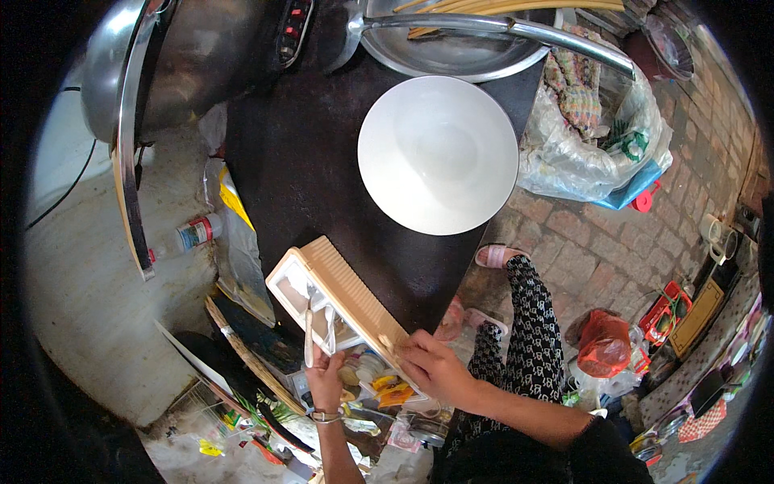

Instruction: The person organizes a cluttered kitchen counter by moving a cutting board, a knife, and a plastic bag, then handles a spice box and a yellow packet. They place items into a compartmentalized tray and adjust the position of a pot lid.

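A beige plastic box with a ribbed side (357, 284) and white inner compartments stands tilted near the lower edge of the dark table. My right hand (432, 366) grips its right end at the rim. At its lower left side is my left hand (325, 378), with its fingers against the box by the utensils; how firmly they hold is hard to see. A fork with a pale handle (309, 333) and a white plastic spoon (330, 327) lie in one compartment. Small packets and round lids (369, 369) fill the other end. A large white bowl (438, 154) rests farther up the table.
Beyond the bowl, a steel basin (459, 57) holds chopsticks under a long metal handle (447, 23). A large metal pan (199, 54) stands upper left. Plastic bags with cloth (580, 133) hang at the table's right. A jar (199, 233) and wooden-edged items lie left.
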The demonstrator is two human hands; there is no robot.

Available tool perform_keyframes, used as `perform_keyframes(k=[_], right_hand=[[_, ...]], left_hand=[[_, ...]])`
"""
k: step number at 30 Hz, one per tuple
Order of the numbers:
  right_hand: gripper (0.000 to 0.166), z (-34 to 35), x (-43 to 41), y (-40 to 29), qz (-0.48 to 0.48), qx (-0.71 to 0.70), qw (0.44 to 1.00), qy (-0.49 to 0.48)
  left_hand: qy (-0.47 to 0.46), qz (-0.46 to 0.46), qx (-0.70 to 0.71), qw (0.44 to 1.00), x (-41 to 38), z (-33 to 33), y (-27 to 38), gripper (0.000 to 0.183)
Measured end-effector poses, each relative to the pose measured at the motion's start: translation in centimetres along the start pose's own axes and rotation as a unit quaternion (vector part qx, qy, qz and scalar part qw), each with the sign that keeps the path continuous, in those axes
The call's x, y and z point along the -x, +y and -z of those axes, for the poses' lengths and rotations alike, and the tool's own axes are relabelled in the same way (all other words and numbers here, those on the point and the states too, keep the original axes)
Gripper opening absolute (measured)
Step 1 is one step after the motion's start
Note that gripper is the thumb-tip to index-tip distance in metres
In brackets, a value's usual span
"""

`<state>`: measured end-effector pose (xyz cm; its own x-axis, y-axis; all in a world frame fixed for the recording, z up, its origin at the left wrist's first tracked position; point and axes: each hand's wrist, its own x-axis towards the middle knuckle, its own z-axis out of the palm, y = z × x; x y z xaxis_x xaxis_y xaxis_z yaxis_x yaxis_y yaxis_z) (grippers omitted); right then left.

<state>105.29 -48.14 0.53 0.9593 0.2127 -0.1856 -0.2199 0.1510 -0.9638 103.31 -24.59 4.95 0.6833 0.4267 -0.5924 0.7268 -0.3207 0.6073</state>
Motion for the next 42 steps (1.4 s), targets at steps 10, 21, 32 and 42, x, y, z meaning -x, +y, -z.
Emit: perform_keyframes(k=[10, 21, 32, 42], right_hand=[[0.01, 0.4, -3.9, 1.2, 0.016, -0.046, 0.998, -0.049], [0.01, 0.6, -4.9, 1.7, 0.038, -0.03, 0.996, -0.079], [0.015, 1.0, -4.4, 1.4, 0.002, -0.071, 0.992, -0.108], [0.013, 1.2, -5.1, 2.1, 0.004, -0.063, 0.992, -0.113]], left_hand=[[0.003, -0.007, -0.032, 0.999, 0.1, -0.2, 0.5, 0.034], [0.004, -0.008, -0.027, 1.0, -0.1, -0.3, 1.1, 0.034], [-0.015, -0.009, -0.034, 0.999, -0.3, 0.1, 0.7, 0.036], [-0.016, 0.018, -0.05, 0.998, -0.3, 0.5, 0.4, 0.041]])
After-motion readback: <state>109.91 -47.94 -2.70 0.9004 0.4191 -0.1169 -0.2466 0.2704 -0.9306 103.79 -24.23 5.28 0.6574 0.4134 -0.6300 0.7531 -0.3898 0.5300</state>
